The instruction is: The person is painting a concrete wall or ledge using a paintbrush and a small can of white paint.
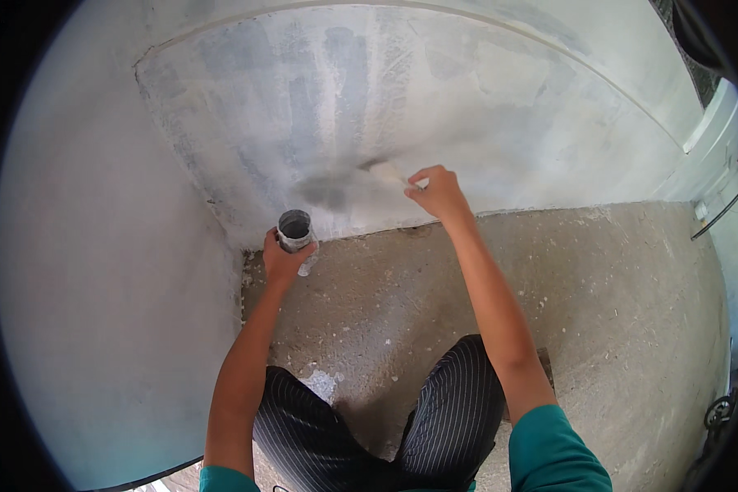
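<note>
Painting step was in hand. Right hand [439,193] held brush [385,173], fingers clamped on handle, bristles touching wall [467,107] low, above floor [615,279]. Left hand [282,261] gripped small can [295,228], left of brush, near wall base. Next move probably needed steady stroke across grey patch.

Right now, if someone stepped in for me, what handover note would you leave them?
Left hand: closed around a small grey can, held low near the wall's foot.
Right hand: grip on a paintbrush, bristles against the wall.
Done: streaky whitish coat over the wall's middle, with a darker wet patch beside the brush.
Left: grey streaks show through the coat; the lower edge by the concrete floor looks uneven.
</note>
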`<action>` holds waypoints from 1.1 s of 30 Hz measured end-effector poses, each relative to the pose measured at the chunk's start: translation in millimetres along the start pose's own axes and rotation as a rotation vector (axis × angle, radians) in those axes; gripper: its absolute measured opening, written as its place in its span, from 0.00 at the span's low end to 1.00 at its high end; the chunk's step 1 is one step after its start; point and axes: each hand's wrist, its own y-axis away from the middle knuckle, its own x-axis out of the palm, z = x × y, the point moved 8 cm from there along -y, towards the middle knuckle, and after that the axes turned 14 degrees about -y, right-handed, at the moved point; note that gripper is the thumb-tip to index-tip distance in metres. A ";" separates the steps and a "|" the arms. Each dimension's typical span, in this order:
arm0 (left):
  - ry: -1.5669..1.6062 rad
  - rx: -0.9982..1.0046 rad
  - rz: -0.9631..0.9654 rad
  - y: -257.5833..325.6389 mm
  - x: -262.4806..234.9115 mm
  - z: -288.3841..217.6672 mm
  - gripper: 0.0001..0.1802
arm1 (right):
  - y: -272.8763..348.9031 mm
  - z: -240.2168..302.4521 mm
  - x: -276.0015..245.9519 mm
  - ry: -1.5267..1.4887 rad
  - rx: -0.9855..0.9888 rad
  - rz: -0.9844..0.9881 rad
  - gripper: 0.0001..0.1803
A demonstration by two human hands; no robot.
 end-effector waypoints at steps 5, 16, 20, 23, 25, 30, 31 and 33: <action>0.005 -0.043 0.019 -2.0 6.0 -3.8 0.50 | 21.4 82.3 -68.6 -0.058 -0.053 -0.183 0.15; 0.101 -0.064 0.023 -4.5 19.4 12.9 0.49 | 41.1 124.0 -89.5 -0.426 -0.456 -0.543 0.20; 0.033 -0.064 0.068 4.3 17.3 8.6 0.52 | 26.7 93.9 -67.3 -0.459 -0.555 -0.500 0.21; 0.004 -0.094 0.026 2.3 7.6 32.4 0.53 | 5.7 37.0 -14.7 -0.577 -0.300 -0.343 0.21; 0.001 -0.088 0.023 0.7 11.0 21.1 0.54 | -1.5 -26.2 12.7 -0.567 -0.238 -0.286 0.22; 0.051 -0.114 0.010 -4.7 -4.2 27.2 0.54 | 40.5 -140.7 116.4 -0.568 0.487 0.310 0.19; 0.025 -0.121 -0.018 -6.0 -12.6 30.0 0.53 | 47.2 -154.4 131.2 -0.412 0.551 0.467 0.16; 0.067 -0.082 0.031 -7.0 -9.3 9.6 0.52 | 43.5 -203.4 135.0 -0.189 0.671 0.636 0.14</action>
